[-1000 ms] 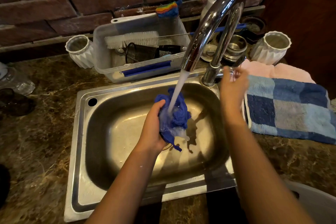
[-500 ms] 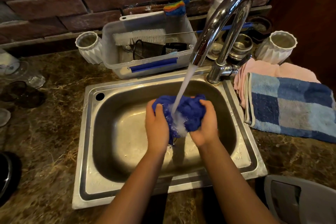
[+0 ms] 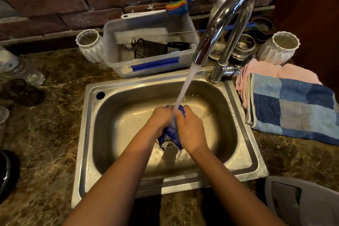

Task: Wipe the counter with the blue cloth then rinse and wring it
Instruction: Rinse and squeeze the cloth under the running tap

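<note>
A: Which step is judged to be in hand?

B: The rinse. The blue cloth [image 3: 171, 133] is held under the water stream [image 3: 185, 88] from the tap [image 3: 222, 24], low in the middle of the frame, over the steel sink [image 3: 253, 154]. Nothing of the wiping can be judged from here; the marble counter [image 3: 42, 134] at the left of the frame is only partly in view.

A: How is the cloth held?

B: It is bunched between both hands. The left hand [image 3: 159, 119] is closed on its left side and the right hand [image 3: 191, 130] is closed on its right side, the two pressed close together with only a strip of blue shown between them. A loose tail is seen hanging below the hands, dripping.

A: And the arms?

B: Both forearms are brought in from the bottom of the frame and converge at the centre of the basin, wrists angled inward, knuckles up.

A: What is called for next?

B: Probably a twist of the hands against each other, so that water is wrung out. The tap would likely need to be shut first, which would require the right hand to be freed.
</note>
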A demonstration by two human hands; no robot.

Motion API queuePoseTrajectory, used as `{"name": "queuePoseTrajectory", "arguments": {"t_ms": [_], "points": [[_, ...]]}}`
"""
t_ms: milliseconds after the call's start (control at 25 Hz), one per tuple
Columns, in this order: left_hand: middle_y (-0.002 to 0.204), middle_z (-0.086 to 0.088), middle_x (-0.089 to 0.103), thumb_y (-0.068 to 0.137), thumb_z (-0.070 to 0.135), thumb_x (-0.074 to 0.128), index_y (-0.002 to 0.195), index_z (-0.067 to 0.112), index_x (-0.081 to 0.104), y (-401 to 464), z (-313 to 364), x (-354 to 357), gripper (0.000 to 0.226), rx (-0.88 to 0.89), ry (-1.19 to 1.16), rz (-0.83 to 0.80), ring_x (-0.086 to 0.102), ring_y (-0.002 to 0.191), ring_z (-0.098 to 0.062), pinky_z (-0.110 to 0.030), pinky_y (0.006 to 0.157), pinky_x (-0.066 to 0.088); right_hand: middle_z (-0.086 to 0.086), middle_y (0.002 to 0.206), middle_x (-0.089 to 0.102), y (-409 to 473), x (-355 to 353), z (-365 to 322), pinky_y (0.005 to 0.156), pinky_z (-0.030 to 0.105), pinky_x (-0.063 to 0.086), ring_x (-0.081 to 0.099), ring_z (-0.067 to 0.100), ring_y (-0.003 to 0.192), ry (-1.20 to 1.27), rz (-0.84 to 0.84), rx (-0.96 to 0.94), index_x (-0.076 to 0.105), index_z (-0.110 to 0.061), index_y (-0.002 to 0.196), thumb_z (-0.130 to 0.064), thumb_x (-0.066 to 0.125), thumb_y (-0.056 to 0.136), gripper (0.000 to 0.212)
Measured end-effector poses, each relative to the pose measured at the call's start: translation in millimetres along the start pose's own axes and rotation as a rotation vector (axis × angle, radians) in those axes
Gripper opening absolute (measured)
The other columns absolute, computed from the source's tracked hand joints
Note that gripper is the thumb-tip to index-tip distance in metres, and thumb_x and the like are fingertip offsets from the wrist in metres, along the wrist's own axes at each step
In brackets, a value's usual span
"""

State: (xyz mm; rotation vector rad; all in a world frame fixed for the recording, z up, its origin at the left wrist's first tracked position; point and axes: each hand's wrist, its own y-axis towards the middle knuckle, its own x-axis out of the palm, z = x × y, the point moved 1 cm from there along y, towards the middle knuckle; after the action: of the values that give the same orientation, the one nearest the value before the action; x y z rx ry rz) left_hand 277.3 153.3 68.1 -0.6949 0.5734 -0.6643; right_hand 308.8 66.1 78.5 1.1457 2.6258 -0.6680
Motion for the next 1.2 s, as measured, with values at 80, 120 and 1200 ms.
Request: {"name": "queuePoseTrajectory", "arguments": {"t_ms": [80, 120, 1200], "points": [[0.073, -0.012, 0.061, 0.090, 0.012, 0.050, 0.077, 0.010, 0.060, 2, -3, -10, 0.016, -0.068, -0.259, -0.023, 0.058, 0.063, -0.024, -0.028, 0.062, 0.047, -0.007, 0.090, 0.060, -1, -11, 1, 0.074, 0.023, 0.052, 0.061, 0.013, 0.084, 0.224, 0.031, -0.006, 0.051, -0.029, 0.096, -0.012, 0.042, 0.095, 0.019], [0.076, -0.012, 0.063, 0.091, 0.012, 0.048, 0.080, 0.011, 0.060, 0, -5, -12, 0.016, -0.021, -0.391, 0.007, 0.060, 0.067, -0.025, -0.030, 0.065, 0.049, -0.005, 0.096, 0.062, 0, -13, 2, 0.077, 0.027, 0.055, 0.063, 0.013, 0.087, 0.415, 0.094, 0.037, 0.052, -0.030, 0.101, -0.006, 0.042, 0.094, 0.027], [0.100, -0.015, 0.064, 0.083, 0.000, 0.038, 0.096, 0.010, 0.061, -25, -5, -24, 0.028, 0.160, -0.831, -0.281, 0.062, 0.091, -0.030, -0.043, 0.084, 0.049, 0.009, 0.094, 0.065, 24, -27, -11, 0.089, 0.040, 0.050, 0.062, 0.025, 0.096, 1.103, -0.023, 0.184, 0.062, -0.012, 0.078, -0.017, 0.038, 0.091, 0.027]]}}
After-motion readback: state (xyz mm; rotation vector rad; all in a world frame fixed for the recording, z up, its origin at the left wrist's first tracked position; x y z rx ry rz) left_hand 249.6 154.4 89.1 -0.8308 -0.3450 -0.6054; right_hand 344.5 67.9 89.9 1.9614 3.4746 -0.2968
